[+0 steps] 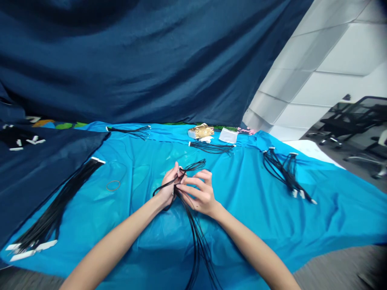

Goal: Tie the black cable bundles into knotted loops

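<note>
Near the middle of the blue-covered table, my left hand [168, 188] is closed around a bundle of thin black cables [198, 241]. Small white connectors show at its fingers and palm. My right hand [202, 192] meets it from the right, its fingertips pinched at the same cables beside the connectors. Some cable ends loop up and to the right above the hands, while the longer lengths hang down toward the table's front edge. The exact grip between the fingertips is partly hidden.
A long black cable bundle [60, 205] with white connectors lies at left, near a rubber band [113, 185]. More bundles lie at the back [211, 148] and right [286, 173]. A gold packet [203, 131] and white packet [227, 136] sit before the dark blue curtain [136, 64].
</note>
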`<state>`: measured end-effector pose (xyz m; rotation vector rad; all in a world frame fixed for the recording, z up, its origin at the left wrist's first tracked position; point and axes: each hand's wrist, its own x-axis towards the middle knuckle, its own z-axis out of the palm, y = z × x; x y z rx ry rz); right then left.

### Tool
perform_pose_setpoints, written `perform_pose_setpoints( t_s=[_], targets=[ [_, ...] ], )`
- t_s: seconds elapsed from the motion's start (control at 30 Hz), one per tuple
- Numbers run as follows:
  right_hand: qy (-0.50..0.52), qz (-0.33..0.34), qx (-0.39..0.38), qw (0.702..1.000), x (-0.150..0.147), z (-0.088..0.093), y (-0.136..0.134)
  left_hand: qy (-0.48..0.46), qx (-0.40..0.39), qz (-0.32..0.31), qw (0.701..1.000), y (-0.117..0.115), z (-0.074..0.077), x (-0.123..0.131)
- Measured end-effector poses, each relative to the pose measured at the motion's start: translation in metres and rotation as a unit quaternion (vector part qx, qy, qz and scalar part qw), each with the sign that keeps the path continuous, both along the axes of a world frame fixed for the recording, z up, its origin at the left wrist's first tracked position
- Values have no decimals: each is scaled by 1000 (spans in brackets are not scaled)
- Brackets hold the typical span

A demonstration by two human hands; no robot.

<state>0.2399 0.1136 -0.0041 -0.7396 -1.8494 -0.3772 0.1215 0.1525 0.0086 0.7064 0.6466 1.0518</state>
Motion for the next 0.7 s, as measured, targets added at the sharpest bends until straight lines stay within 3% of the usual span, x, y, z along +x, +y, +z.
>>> perform_pose_setpoints(
  t_s=[0.13,0.23,0.3,0.4,0.43,0.47,0.5,0.57,0.63,0.7],
  targets=[
    [96,42,-118,987,1,7,-6,16,14,-15,1000,1,-2,-1],
    [229,85,-209,947,6,12,-3,63,18,15,998,1,-1,-2],
    [373,125,-244,886,11,15,2,105,28,56,992,1,-2,-2],
    [558,175,-267,766,22,22,10,148,47,109,982,2,-5,-1],
    [582,175,-269,747,25,24,11,158,51,122,978,2,-7,0],
    [588,161,-266,747,29,25,12,168,55,132,975,2,-9,0],
    [575,133,-252,767,31,26,12,177,60,140,972,3,-10,0],
    [477,55,-202,853,32,25,9,192,73,152,967,3,-12,1],
    [307,-14,-133,942,29,21,5,203,91,164,961,3,-14,1],
    [147,-52,-78,985,22,17,2,209,109,176,956,3,-15,1]
  ],
)
